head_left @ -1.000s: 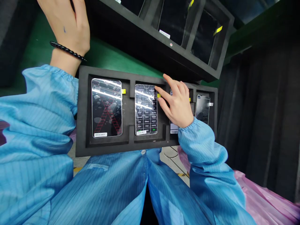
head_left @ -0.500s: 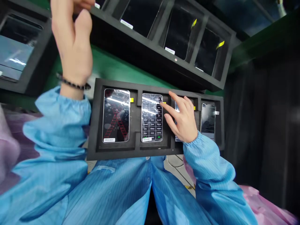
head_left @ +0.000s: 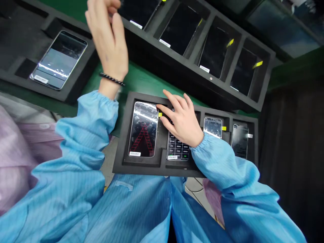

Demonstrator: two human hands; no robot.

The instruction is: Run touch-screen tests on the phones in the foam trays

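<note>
A black foam tray (head_left: pixel 141 167) holds phones in separate slots. One phone with a red ladder pattern (head_left: pixel 143 130) lies in the left slot. My right hand (head_left: pixel 181 121) spreads over the second phone (head_left: pixel 178 148), covering its top, with fingertips near a yellow tab (head_left: pixel 160 114). A third phone (head_left: pixel 212 127) and a fourth with a dark screen (head_left: pixel 239 141) lie further right. My left hand (head_left: pixel 108 40) is raised and blurred near an upper rack, its fingertips cut off by the frame edge. A dark bead bracelet (head_left: pixel 111 79) circles that wrist.
An angled black rack (head_left: pixel 192 44) with phones in slots stands above the tray. A second foam tray with a phone (head_left: pixel 59 60) lies upper left on a green surface (head_left: pixel 141 79). Pink plastic sheeting (head_left: pixel 15 152) lies left, and a dark curtain (head_left: pixel 291 135) hangs right.
The view has swung, shifting the trays right and showing the upper-left tray. My right hand has moved left, uncovering the third phone and covering the second phone's top.
</note>
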